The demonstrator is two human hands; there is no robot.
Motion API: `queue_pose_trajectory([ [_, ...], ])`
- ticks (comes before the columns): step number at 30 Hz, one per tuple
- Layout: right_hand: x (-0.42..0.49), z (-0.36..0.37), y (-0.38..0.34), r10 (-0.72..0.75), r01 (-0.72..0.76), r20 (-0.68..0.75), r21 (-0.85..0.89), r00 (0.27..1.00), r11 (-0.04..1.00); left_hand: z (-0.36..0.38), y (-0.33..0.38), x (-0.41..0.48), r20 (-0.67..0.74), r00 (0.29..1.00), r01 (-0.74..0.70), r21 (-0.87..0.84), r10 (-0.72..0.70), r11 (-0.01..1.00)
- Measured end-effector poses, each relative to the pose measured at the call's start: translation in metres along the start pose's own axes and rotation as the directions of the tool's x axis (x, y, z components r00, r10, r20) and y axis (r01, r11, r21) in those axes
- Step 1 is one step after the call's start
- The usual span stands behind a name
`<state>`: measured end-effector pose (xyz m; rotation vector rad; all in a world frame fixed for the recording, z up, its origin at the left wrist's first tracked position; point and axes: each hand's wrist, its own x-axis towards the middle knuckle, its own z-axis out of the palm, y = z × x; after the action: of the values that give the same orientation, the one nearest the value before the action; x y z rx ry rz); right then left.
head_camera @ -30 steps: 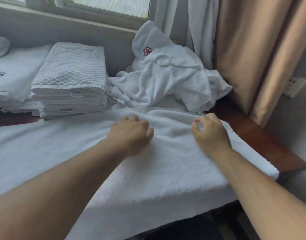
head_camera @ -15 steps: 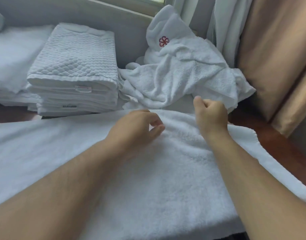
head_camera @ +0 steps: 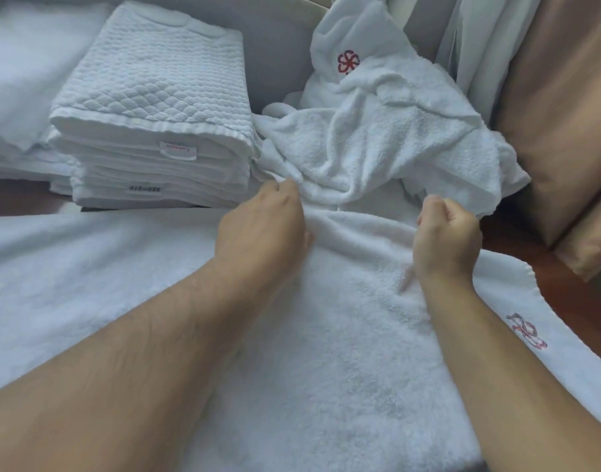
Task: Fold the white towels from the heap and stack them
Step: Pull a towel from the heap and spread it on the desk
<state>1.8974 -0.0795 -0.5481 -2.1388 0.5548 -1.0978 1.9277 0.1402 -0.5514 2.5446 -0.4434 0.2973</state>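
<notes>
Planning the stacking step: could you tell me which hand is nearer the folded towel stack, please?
Left. The left hand grips the spread towel just right of the folded towel stack; the right hand is farther right, near the heap.

The left hand (head_camera: 265, 229) and the right hand (head_camera: 445, 236) both curl their fingers (head_camera: 287, 192) into the far edge of the spread towel (head_camera: 326, 335), which bunches up between them. Just beyond the fingers lies the crumpled heap (head_camera: 377, 137). Beyond and left of them stands the folded stack (head_camera: 149, 114).
</notes>
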Motion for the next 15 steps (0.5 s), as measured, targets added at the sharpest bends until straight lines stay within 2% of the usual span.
queue_pose_trajectory([
  [4, 0.004, -0.011, -0.001, 0.024, -0.023, -0.201, 0.006, 0.979, 1.000, -0.011, 0.011, -0.003, -0.165, 0.959, -0.222, 0.066, 0.230, 0.973],
  [5, 0.007, -0.013, -0.001, 0.049, -0.053, -0.213, -0.016, 0.976, 0.998, -0.014, 0.015, -0.006, -0.194, 0.938, -0.280, 0.067, 0.288, 0.958],
  [7, 0.012, -0.018, 0.003, 0.172, -0.188, -0.115, -0.142, 0.978, 0.972, -0.017, 0.023, -0.012, -0.195, 0.915, -0.357, 0.012, 0.352, 0.934],
  [9, 0.019, -0.023, 0.010, 0.341, -0.312, 0.045, -0.305, 0.939, 0.900, -0.016, 0.028, -0.021, -0.131, 0.920, -0.382, -0.078, 0.371, 0.921],
  [11, 0.024, -0.026, 0.014, 0.422, -0.355, 0.140, -0.347, 0.896, 0.868, -0.014, 0.032, -0.031, -0.017, 0.896, -0.442, -0.112, 0.443, 0.890],
  [13, 0.028, -0.028, 0.011, 0.415, -0.311, 0.193, -0.410, 0.889, 0.857, -0.009, 0.037, -0.040, 0.154, 0.832, -0.516, -0.132, 0.532, 0.846],
  [15, 0.031, -0.033, 0.007, 0.414, -0.252, 0.264, -0.483, 0.871, 0.839, -0.004, 0.041, -0.046, 0.305, 0.769, -0.543, -0.152, 0.562, 0.826],
])
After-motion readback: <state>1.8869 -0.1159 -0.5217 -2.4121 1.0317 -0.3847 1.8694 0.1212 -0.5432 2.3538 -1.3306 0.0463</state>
